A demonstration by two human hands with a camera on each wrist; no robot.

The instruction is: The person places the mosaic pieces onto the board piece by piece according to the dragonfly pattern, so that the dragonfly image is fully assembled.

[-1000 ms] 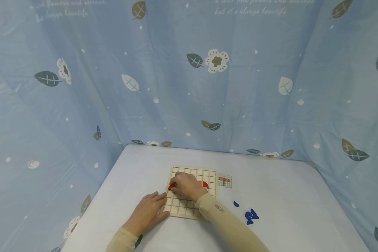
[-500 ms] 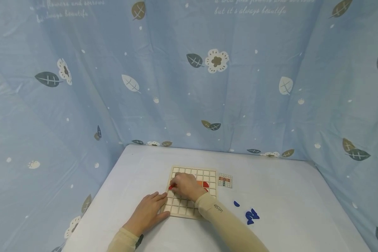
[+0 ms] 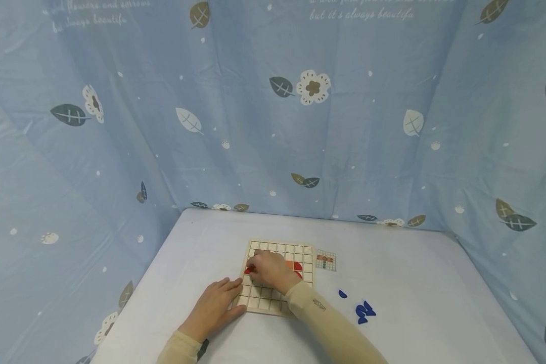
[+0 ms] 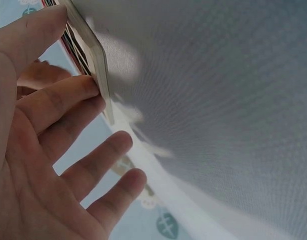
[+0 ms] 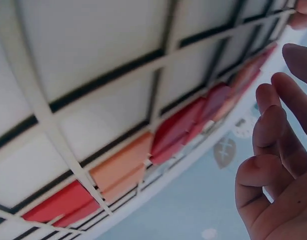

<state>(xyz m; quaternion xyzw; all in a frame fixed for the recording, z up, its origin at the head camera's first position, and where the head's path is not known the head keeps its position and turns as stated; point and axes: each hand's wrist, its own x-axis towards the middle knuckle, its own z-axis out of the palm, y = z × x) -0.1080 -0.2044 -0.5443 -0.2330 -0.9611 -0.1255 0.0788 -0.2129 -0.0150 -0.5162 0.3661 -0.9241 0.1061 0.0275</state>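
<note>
My right hand (image 3: 270, 269) reaches over a wooden grid board (image 3: 264, 304), fingers bent and thumb and fingertips at a small red piece (image 3: 247, 271) by the board's left side. Red and orange pieces sit in the grid cells; in the right wrist view an orange square (image 5: 122, 167) lies between a red piece (image 5: 68, 205) and further red ones. Part of the row is hidden under the right hand. My left hand (image 3: 216, 307) rests at the board's lower left corner, its fingers extended, and in the left wrist view fingertips touch the board's edge (image 4: 101, 65).
A small printed pattern card (image 3: 326, 261) lies right of the board. Nearer, on the white table (image 3: 418, 303), are a lone blue half-round piece (image 3: 343, 294) and a cluster of blue pieces (image 3: 361, 311). A blue patterned curtain (image 3: 255, 126) surrounds the table's back and sides.
Both hands stay nearly in place. The right fingertips shift slightly at the red piece by the board's left side. The whole scene drifts a little in the head view.
</note>
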